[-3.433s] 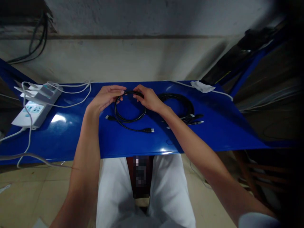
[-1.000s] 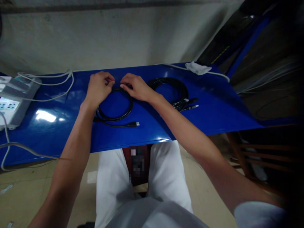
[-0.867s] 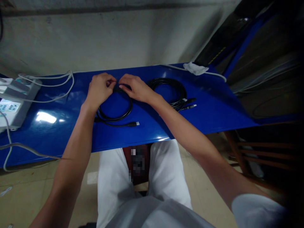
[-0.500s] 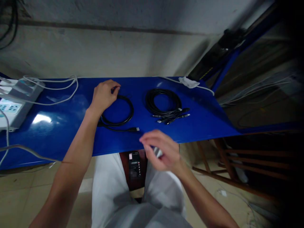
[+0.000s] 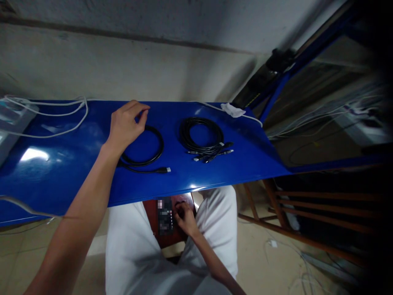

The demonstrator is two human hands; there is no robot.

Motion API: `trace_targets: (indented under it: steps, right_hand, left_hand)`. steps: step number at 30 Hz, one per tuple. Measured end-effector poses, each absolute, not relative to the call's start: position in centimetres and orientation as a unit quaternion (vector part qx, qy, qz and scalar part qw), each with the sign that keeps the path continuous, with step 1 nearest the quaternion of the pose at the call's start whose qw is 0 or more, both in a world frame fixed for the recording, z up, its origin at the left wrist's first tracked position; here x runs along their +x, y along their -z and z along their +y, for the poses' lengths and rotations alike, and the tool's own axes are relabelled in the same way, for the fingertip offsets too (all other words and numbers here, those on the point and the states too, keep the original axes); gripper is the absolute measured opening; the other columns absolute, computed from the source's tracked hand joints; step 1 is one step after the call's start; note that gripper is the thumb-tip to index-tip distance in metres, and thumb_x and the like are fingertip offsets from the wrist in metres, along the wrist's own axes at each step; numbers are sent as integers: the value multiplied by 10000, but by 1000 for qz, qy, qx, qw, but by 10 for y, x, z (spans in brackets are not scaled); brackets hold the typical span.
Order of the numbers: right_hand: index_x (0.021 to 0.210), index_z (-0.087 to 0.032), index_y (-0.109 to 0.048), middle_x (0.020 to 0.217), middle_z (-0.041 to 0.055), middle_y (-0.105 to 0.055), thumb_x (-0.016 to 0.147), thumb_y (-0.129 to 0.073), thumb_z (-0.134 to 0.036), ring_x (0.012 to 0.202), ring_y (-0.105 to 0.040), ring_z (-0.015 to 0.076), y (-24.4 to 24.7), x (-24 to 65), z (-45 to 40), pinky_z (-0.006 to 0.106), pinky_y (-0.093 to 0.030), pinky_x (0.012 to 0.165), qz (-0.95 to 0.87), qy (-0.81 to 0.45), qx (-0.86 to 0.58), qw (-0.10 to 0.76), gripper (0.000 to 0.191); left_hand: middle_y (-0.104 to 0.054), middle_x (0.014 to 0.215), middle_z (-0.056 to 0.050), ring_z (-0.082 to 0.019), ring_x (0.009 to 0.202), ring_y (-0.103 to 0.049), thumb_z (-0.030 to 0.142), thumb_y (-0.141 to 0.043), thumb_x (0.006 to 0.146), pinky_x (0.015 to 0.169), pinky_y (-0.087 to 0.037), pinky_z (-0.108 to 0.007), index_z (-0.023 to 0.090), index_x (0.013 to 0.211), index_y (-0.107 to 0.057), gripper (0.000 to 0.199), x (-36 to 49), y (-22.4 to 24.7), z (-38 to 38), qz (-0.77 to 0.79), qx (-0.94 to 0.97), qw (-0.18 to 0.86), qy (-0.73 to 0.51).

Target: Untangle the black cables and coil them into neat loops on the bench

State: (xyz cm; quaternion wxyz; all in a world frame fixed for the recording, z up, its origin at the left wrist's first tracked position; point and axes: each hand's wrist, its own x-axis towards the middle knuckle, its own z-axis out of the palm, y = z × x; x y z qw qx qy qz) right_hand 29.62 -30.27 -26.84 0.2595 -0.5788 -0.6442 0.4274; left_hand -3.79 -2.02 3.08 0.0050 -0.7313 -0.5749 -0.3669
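Left hand (image 5: 125,125), thumb and forefinger nearly meeting, arches over black cable loop (image 5: 162,144) midway between worktop's (image 5: 251,159) far and near edges; hold unclear. Below near edge, right hand (image 5: 186,219) curls beside dark device (image 5: 166,221), grip unreadable. Cable bundle (image 5: 185,137) lies toward right end.

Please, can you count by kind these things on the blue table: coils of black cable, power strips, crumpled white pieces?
Coils of black cable: 2 (left coil, right coil)
Power strip: 1
Crumpled white piece: 1
Total: 4
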Motion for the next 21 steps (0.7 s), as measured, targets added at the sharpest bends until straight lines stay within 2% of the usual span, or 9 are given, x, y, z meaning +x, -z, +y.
trace_targets:
  steps: [7, 12, 17, 21]
  right_hand:
    - [1033, -217, -740, 1088, 99, -704, 867, -735, -315, 1075, -675, 310, 280, 287, -309, 465, -564, 992, -623, -424, -607, 252, 193]
    - [1012, -207, -748, 1097, 108, -725, 836, -768, -324, 1096, -687, 324, 275, 286, -307, 485, -570, 1024, -608, -434, -614, 256, 213]
    - [1109, -195, -732, 1108, 111, -787, 971, -679, -401, 1017, -755, 270, 255, 302, -296, 408, -626, 927, -588, -464, -604, 272, 254]
    - [1114, -186, -741, 1100, 121, -800, 1007, -652, -455, 998, -771, 270, 231, 327, -281, 397, -634, 887, -579, -456, -611, 290, 302]
  left_hand:
    - [-782, 1230, -102, -287, 1078, -740, 336, -496, 1134, 952, -584, -427, 275, 1262, -779, 317, -33, -37, -23, -573, -733, -6, 366]
    - [-791, 1216, -87, -278, 1076, -746, 344, -498, 1139, 947, -585, -419, 283, 1240, -787, 313, -31, -36, -25, -576, -732, -9, 364]
    - [-797, 1201, -83, -282, 1102, -745, 335, -548, 1124, 969, -591, -438, 276, 1222, -799, 276, -29, -38, -26, -582, -720, -36, 377]
    - [-803, 1194, -67, -254, 1111, -737, 327, -574, 1130, 993, -588, -430, 247, 1204, -786, 239, 6, -47, -33, -511, -756, -103, 395]
